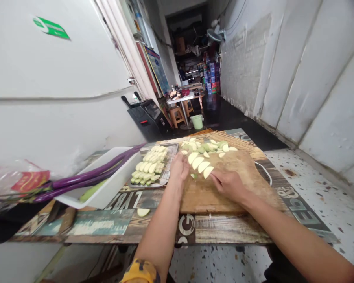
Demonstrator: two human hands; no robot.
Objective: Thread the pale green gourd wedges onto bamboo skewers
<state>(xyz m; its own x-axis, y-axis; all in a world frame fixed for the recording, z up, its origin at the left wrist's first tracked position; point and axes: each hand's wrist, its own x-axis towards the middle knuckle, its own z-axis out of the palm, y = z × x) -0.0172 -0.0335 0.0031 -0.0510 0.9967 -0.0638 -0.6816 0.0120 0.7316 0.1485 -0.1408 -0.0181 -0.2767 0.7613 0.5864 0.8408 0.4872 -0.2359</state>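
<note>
Head view, looking down over both forearms. Left hand [179,167]: palm down at the left edge of the wooden cutting board [224,196], fingers bent forward against the far end of a row of 4 pale slices [201,163]. Its fingertips are hidden, so whether it grips anything cannot be told. Right hand [228,184]: back uppermost, fingers loosely curled, fingertips touching the near end of the same row; whether a slice is pinched cannot be told. The row lies on the board between the 2 hands, slices overlapping, with a small green scrap [194,176] just beside it.

Beyond both hands, at the board's far edge, sits a loose heap of cut pieces [208,147], pale and green. Just left of the left hand, a metal tray [168,179] holds ranked slices [149,165] laid close together. Further left of that hand, a white tub [112,188] carries long purple eggplants [88,179] that overhang its near rim, with something green beneath them. Near the left forearm, 1 stray slice [143,212] lies on the printed tabletop [236,232]. Far left, a clear bag with a red label [29,181] rests against a white refrigerator [53,78]. Well beyond the hands, down the passage, stand a green bucket [197,122] and a wooden stool [177,114].
</note>
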